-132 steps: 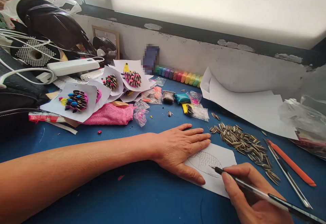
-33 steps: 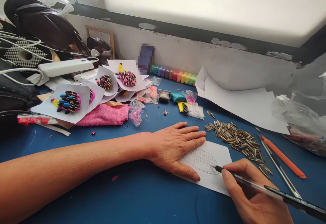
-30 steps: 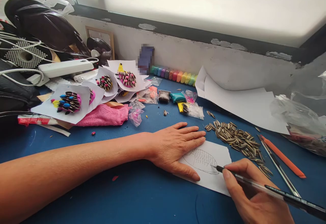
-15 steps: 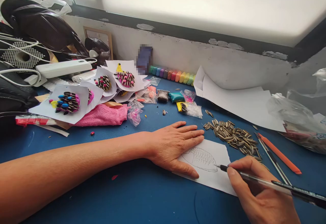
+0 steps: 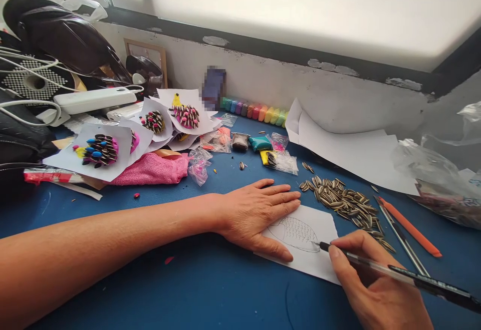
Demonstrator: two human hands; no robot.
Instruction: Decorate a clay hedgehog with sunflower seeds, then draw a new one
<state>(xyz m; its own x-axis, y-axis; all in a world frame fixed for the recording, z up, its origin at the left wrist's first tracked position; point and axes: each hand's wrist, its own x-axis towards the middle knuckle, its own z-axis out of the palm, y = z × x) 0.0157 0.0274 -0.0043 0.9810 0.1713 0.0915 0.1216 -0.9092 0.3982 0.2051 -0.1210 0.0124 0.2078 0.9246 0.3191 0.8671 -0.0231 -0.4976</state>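
My left hand lies flat, fingers spread, across the left part of a small white sheet of paper. An oval drawing filled with rows of small marks shows on the sheet, its left end partly under the hand. My right hand is closed around a clear pen with black parts. The pen's tip touches or hovers just over the right part of the oval. Just beyond the paper lies a pile of striped sunflower seeds.
An orange tool and a second pen lie on the right. Behind are folded white paper, colored clay packets and a teal packet. Seed-studded clay figures on paper and a pink cloth sit left.
My right hand has shifted slightly left with the pen, its tip now a little farther inside the drawing. My left hand stays in place.
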